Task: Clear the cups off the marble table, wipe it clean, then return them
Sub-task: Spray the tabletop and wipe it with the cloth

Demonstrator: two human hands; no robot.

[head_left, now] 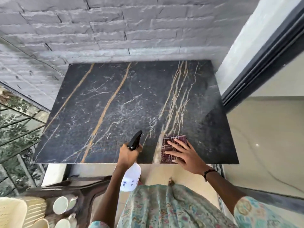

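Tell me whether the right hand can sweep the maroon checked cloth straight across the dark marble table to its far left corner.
Probably yes: the right hand lies flat on the maroon checked cloth, and the dark marble table shows nothing standing in that path, though the far corner is a long stretch.

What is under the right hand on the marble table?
A folded maroon checked cloth lies flat under the right hand, near the table's front edge. The fingers spread over its right part. The marble beneath the cloth is covered, so its state there cannot be seen.
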